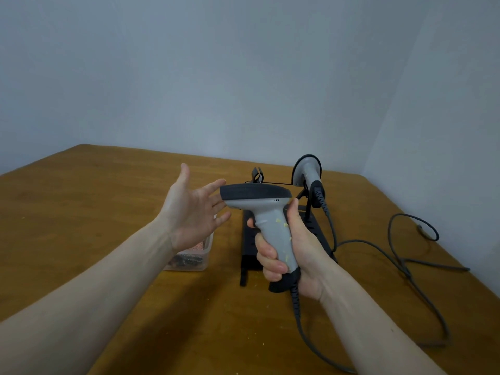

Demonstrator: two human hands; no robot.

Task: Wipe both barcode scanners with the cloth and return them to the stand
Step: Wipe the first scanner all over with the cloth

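Bare grey walls meet in a corner behind my wooden bench (81,212), which fills the lower view. On it, right of centre, sits the black stand (250,239), its near end hidden behind my wrist. One scanner (307,171) hangs on the stand's far hook, head up, where it belongs. Grey cables (400,258) loop loosely off to the right, one running out of sight under my forearm.

My right hand (284,250) is wrapped tight round the grip of the other scanner (265,209), holding it upright above the stand so its head faces my left hand (192,209). That hand is spread wide, empty, fingertips just beside the head, probably about to steady it.

A clear tub (194,255) sits partly hidden behind my left wrist; its contents are hard to make out. I see no cloth. Small yellowish flecks dot the held grip.
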